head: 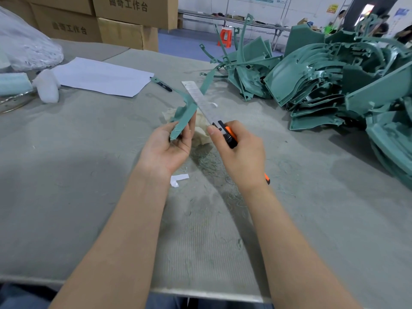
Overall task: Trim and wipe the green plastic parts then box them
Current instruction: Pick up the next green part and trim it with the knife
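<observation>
My left hand (169,148) grips a green plastic part (186,114) by its lower end, holding it upright above the table. My right hand (240,150) is curled round an orange and black utility knife (229,136) with its long blade (200,101) extended. The blade lies against the right edge of the part. A crumpled cream cloth (201,131) sits on the table just behind both hands. A big heap of green plastic parts (334,83) covers the right side of the table.
White paper sheets (102,76) and a black marker (165,85) lie at the back left, beside a clear plastic bag (24,47) and a white foam lump (48,86). Cardboard boxes (124,21) stand behind. Green shavings litter the grey table (66,175).
</observation>
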Action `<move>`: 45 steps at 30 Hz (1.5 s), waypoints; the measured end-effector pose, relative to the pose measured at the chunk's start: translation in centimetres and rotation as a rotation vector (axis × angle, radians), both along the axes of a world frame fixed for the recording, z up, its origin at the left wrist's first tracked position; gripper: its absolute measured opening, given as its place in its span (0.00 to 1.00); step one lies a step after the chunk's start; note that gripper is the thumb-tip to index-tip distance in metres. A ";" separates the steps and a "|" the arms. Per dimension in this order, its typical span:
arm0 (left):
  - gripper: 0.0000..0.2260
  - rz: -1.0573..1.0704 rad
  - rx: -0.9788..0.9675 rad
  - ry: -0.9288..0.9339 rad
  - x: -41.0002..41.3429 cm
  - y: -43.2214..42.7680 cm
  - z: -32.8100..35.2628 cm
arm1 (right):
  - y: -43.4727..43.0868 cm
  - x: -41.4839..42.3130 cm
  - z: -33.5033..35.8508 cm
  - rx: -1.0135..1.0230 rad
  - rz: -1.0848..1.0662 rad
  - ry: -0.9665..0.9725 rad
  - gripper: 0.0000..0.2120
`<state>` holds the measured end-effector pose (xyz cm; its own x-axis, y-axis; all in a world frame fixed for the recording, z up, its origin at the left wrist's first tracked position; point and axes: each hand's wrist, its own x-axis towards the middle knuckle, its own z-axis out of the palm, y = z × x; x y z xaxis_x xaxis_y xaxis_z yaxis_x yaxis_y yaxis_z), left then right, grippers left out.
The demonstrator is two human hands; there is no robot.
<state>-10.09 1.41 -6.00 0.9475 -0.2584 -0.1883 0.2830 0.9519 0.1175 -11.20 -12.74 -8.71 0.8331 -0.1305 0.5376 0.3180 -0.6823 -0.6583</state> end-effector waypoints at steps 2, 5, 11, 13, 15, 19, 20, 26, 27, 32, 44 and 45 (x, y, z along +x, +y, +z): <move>0.10 0.039 -0.002 0.021 0.1 0.1 0.1 | 0.4 -0.1 -0.1 -0.029 0.033 -0.002 0.18; 0.11 0.093 0.027 0.048 0.4 0.2 0.0 | 0.7 -0.2 -0.3 -0.070 0.067 -0.005 0.16; 0.12 0.133 -0.031 0.005 0.8 0.7 0.2 | 1.7 -0.7 -0.3 -0.172 0.162 -0.027 0.19; 0.17 0.133 -0.064 -0.026 0.6 0.9 0.2 | 1.8 -0.8 -0.4 -0.181 0.198 -0.046 0.17; 0.20 0.097 -0.117 -0.089 0.1 1.3 0.0 | 1.9 -0.9 -0.4 -0.246 0.236 -0.038 0.14; 0.08 0.102 -0.059 -0.044 0.5 1.3 -0.2 | 1.9 -1.2 -0.1 -0.097 0.275 -0.009 0.16; 0.08 0.135 0.011 0.002 0.9 1.3 -0.3 | 1.7 -1.1 0.3 0.052 0.264 -0.012 0.18; 0.08 0.205 0.324 -0.021 1.3 -0.4 -0.6 | 0.0 -1.0 1.9 0.412 0.112 0.131 0.21; 0.08 0.222 0.382 -0.025 1.3 -0.8 -0.5 | 0.0 -1.0 2.0 0.418 0.107 0.164 0.20; 0.13 0.350 0.613 -0.102 1.2 -2.2 -0.6 | 0.8 -1.4 2.4 0.491 0.273 0.246 0.20; 0.12 0.428 0.746 -0.246 0.8 -2.2 -0.6 | -0.3 -1.4 2.8 0.605 0.383 0.411 0.06; 0.12 0.427 0.735 -0.247 0.8 -2.1 -0.6 | -0.5 -1.3 2.8 0.627 0.349 0.404 0.06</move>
